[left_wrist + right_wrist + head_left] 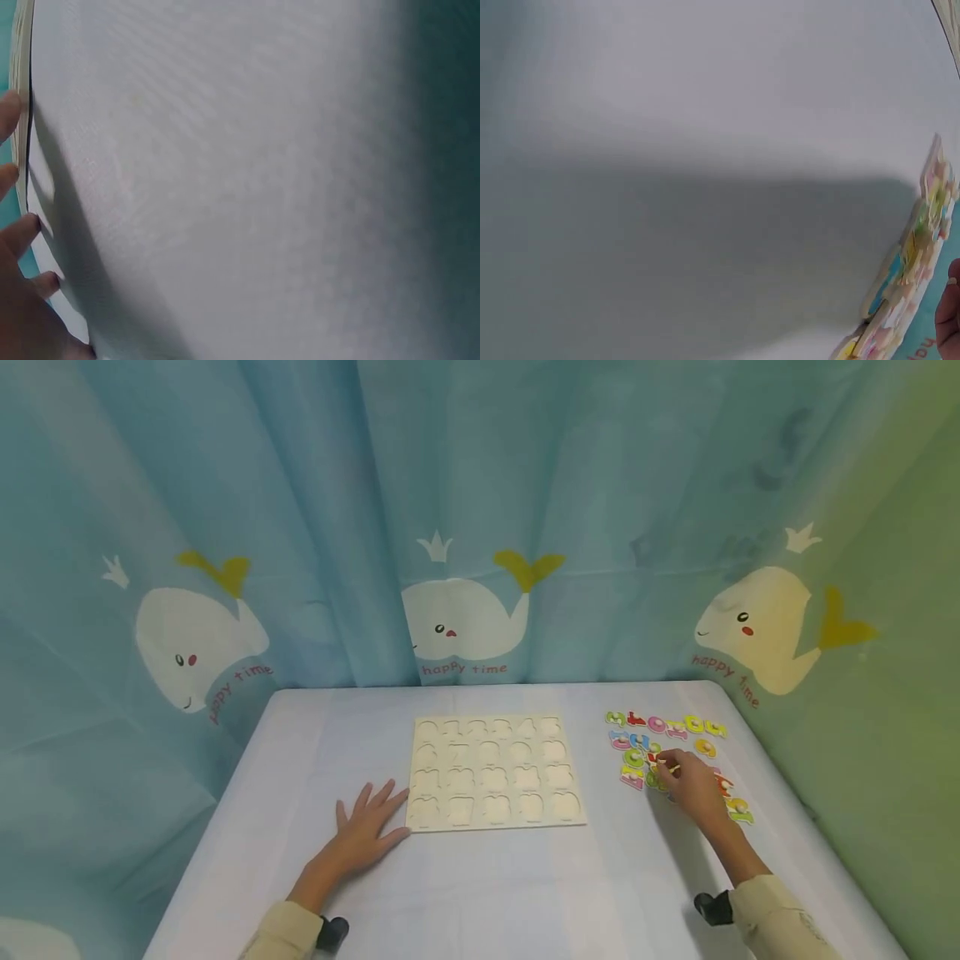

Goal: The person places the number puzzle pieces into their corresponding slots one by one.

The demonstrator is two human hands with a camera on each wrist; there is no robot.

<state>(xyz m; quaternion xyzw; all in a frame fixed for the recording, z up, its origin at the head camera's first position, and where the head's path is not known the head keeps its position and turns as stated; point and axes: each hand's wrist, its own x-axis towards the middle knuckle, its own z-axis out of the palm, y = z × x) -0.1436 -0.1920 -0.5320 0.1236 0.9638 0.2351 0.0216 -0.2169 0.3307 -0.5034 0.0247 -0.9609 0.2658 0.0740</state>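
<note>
A pale wooden puzzle board (pixel 474 764) with rows of cut-out recesses lies on the table. My left hand (pixel 362 837) rests flat with spread fingers, its fingertips and thumb against the board's left edge; the left wrist view catches those fingers (pixel 21 234) beside the board's side. Over the group of colourful letter-shaped pieces (pixel 656 725) on the right, my right hand (pixel 693 789) pinches a small puzzle piece (pixel 676 768) between thumb and fingers. Its face cannot be made out. Only a bit of this hand shows at the right wrist view's edge, near the pieces (pixel 911 262).
A white cloth covers the table (pixel 480 893). Behind it hangs a blue curtain (pixel 315 510) printed with whales, turning green on the right. Several more letter pieces (pixel 738 811) lie beside and partly under the right hand.
</note>
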